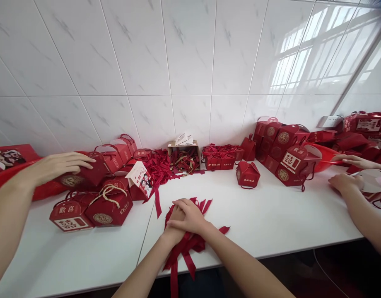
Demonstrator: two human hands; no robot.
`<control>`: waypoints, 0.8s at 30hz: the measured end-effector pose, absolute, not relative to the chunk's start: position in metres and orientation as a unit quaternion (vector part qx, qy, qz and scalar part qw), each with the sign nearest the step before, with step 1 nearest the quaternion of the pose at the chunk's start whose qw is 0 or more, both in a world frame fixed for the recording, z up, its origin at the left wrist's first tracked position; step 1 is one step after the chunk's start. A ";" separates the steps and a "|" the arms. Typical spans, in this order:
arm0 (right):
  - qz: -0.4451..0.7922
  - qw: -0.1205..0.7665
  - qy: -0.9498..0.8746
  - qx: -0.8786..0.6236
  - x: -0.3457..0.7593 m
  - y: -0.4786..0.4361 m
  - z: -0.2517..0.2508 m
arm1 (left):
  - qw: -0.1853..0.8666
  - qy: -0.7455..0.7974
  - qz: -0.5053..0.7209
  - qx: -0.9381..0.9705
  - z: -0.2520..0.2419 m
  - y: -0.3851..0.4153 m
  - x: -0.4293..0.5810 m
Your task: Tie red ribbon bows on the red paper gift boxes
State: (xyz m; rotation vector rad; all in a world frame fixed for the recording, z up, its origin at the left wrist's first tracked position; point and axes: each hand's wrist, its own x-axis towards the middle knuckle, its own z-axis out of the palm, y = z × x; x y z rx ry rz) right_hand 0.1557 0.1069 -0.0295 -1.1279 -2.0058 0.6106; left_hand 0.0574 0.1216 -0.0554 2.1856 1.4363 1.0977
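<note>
A pile of dark red ribbons (195, 244) lies at the front middle of the white table, several ends spread out and some hanging past the edge. My left hand (174, 229) rests on the pile, its fingers mostly covered by my right hand. Across the back of it lies my right hand (190, 217), fingers stretched out over the left. Whether my left fingers grip any ribbon is hidden.
A cardboard box (186, 155) of scraps stands by the tiled wall, beside a heap of red ribbons (161, 165). Red gift boxes (109, 203) stand at left, more gift boxes (282, 142) at right. Other people's hands work at left (58, 165) and right (348, 182).
</note>
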 end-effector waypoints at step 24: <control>0.252 0.360 -0.802 -0.405 0.163 0.102 -0.066 | 0.408 0.462 0.442 0.652 -0.046 0.084 0.012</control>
